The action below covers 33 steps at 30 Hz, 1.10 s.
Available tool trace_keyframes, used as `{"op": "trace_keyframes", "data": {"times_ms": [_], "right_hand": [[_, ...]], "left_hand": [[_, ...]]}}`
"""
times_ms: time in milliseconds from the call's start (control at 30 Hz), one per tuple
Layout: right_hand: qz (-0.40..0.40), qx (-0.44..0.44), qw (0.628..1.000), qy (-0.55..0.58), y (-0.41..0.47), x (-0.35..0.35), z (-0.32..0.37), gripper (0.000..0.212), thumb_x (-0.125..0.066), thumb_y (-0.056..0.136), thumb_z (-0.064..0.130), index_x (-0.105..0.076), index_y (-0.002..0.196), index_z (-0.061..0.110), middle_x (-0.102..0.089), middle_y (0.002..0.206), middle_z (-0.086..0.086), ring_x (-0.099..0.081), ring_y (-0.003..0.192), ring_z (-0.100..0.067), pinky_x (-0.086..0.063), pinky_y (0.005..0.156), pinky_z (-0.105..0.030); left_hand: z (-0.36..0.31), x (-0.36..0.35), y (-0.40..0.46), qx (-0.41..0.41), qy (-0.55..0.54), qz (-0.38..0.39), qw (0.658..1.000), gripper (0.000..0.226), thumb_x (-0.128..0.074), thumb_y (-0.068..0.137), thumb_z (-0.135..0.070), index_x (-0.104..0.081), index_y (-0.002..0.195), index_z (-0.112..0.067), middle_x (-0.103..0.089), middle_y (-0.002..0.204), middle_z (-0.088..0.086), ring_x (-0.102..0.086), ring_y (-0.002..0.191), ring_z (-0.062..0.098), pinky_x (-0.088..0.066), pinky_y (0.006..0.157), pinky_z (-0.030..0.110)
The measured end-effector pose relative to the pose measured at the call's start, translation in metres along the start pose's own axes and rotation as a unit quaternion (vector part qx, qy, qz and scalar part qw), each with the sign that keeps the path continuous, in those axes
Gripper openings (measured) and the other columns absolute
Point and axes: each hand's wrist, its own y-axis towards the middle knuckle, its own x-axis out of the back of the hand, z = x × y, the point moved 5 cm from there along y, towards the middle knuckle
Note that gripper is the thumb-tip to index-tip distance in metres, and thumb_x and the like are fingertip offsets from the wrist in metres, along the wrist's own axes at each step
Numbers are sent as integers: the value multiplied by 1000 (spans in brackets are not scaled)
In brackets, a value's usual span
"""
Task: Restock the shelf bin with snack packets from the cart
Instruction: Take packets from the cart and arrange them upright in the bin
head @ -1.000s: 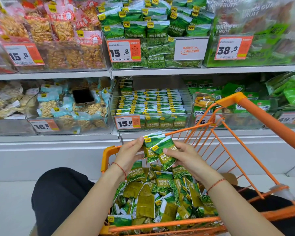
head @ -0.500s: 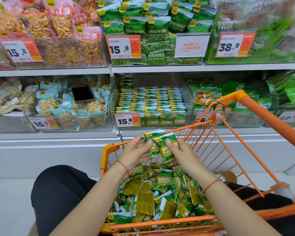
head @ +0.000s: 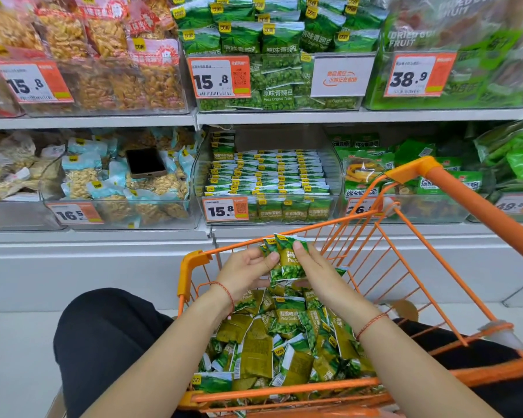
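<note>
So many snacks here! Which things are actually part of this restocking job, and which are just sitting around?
Part of the job:
- left hand and right hand, holding green pea packets
- orange cart with loose packets
- shelf bin of matching packets

Just lying about:
- phone
- nut bin
- dried fruit bin

1. One head-worn wide-angle view, looking forward and down.
2. Close below: an orange cart (head: 429,173) of snack packets (head: 287,318).
3. Just beyond, facing it: store shelf bin (head: 269,212).
</note>
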Motion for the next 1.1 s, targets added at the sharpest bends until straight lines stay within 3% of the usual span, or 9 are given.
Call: {"op": "trace_keyframes", "data": {"times_ms": [167, 300, 433, 533, 600, 667, 767, 1000, 1100], "right_hand": [[-29, 39, 996, -76, -6, -2, 7, 81, -22, 90, 66, -5, 153, 18, -13, 160, -1, -26, 143, -22, -22, 116, -39], [-31, 63, 989, -134, -8, -4, 8, 85, -17, 86, 70, -4, 153, 19, -16, 159, -5, -29, 142, -24, -28, 115, -43], [-17, 68, 989, -131, -7, -3, 6, 77, -21, 94, 64, -6, 153, 18, -17, 159, -2, -18, 146, -20, -17, 116, -36], [14, 44, 999, -24, -5, -2, 15, 99, -35, 79, 78, -18, 153, 14, -24, 157, -2, -36, 137, -21, -37, 110, -43], [35, 49, 998, 14, -1, 5, 27, 96, -47, 76, 75, -36, 145, 11, -37, 151, -3, -43, 132, -18, -42, 106, -40], [59, 69, 996, 14, 6, 11, 42, 61, -56, 73, 69, -59, 110, 21, -62, 119, 10, -57, 106, -2, -49, 94, -28], [73, 106, 992, 2, 27, 15, 78, 21, -58, 89, 36, -46, 75, 26, -54, 54, 26, -47, 52, 10, -35, 51, -7], [100, 97, 990, 1, 102, -3, 111, 29, -72, 84, 18, -44, 78, 15, -55, 52, 15, -50, 46, 11, -35, 45, -5], [114, 91, 989, 10, 128, -18, 117, 50, -83, 69, 26, -59, 110, 10, -73, 93, -2, -67, 85, -11, -50, 66, -22]], "left_hand": [[-3, -4, -7, 58, -64, 3, 996, 47, -58, 87, -38, -56, 123, -6, -64, 113, 3, -61, 96, 14, -57, 69, 22], [-8, -17, -15, 68, -15, 60, 996, 89, -60, 81, -46, -17, 149, -6, -30, 152, 9, -41, 132, 24, -54, 90, 34], [-13, -19, -15, 13, 34, 57, 998, 61, -53, 92, -35, -24, 142, -15, -40, 131, -13, -43, 116, 6, -53, 89, 38], [-17, -15, -14, -13, 99, 48, 994, 66, -51, 86, -59, -30, 138, -24, -46, 138, -7, -55, 103, 9, -50, 78, 36], [-24, -10, -12, -47, 134, 21, 990, 66, -44, 89, -61, -21, 142, -30, -42, 131, -16, -50, 117, 14, -43, 90, 32], [-37, -1, -7, -87, 126, -8, 988, 57, -43, 92, -58, -18, 140, -39, -37, 135, -17, -33, 133, 8, -29, 104, 26], [-65, 20, 9, -131, 107, -56, 984, 85, -40, 76, -69, 2, 147, -46, -16, 156, -13, -19, 142, 6, -19, 117, 38], [-86, 67, 58, -139, 186, -65, 971, 71, -34, 87, -55, 4, 147, -50, -26, 150, -10, -38, 133, 23, -37, 102, 48], [-84, 89, 77, -162, 202, -55, 964, 61, -32, 90, -64, -10, 144, -45, -24, 153, -14, -26, 137, 2, -26, 113, 29]]}}
